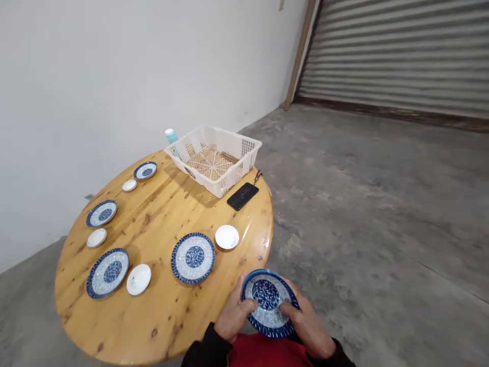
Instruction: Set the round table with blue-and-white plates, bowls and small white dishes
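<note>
Both of my hands hold one blue-and-white patterned plate [268, 300] just off the near right edge of the round wooden table [160, 311]. My left hand [234, 320] grips the plate's left rim, thumb on top. My right hand [310, 329] grips its right rim in the same way. On the table just ahead lie another blue-and-white plate [193, 257] and a small white dish [226, 237].
Three more blue-and-white plates [107, 272] [101, 213] [145, 170] lie along the table's left side, each beside a small white dish [138, 279] [97, 237] [129, 185]. A white plastic basket [244, 148], a black phone [242, 196] and a teal-capped bottle [170, 135] are at the far end. Concrete floor lies to the right.
</note>
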The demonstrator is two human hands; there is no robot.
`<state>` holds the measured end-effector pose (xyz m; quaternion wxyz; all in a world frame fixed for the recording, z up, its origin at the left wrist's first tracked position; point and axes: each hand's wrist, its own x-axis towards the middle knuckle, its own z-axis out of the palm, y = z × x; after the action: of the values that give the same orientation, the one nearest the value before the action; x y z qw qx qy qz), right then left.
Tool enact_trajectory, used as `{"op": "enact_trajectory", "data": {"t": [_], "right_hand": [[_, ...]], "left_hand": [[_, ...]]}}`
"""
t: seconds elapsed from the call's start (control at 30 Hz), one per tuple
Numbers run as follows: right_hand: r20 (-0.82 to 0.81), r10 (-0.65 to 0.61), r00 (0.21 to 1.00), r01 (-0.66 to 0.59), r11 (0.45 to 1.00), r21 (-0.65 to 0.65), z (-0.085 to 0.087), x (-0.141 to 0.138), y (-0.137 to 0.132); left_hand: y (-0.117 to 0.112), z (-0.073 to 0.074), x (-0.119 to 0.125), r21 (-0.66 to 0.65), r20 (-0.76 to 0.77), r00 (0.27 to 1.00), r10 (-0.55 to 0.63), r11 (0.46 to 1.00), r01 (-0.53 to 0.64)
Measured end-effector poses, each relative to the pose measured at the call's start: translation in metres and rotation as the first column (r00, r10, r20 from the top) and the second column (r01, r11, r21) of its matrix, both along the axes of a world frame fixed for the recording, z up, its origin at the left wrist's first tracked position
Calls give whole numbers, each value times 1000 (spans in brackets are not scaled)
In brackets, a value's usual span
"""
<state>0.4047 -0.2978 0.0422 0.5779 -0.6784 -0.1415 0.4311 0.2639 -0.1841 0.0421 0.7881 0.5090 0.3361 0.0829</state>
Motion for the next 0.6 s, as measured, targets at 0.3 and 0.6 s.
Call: {"op": "enact_trajectory", "data": {"t": [0.3,0.6], "right_hand": [[38,33,999,-27,989,-148,10,154,-82],[-57,174,983,-181,969,-166,-11,221,-77]], "left_hand": [[-74,16,156,-88,30,1000,0,996,2],[-74,11,207,-14,23,999,49,999,-49]]}}
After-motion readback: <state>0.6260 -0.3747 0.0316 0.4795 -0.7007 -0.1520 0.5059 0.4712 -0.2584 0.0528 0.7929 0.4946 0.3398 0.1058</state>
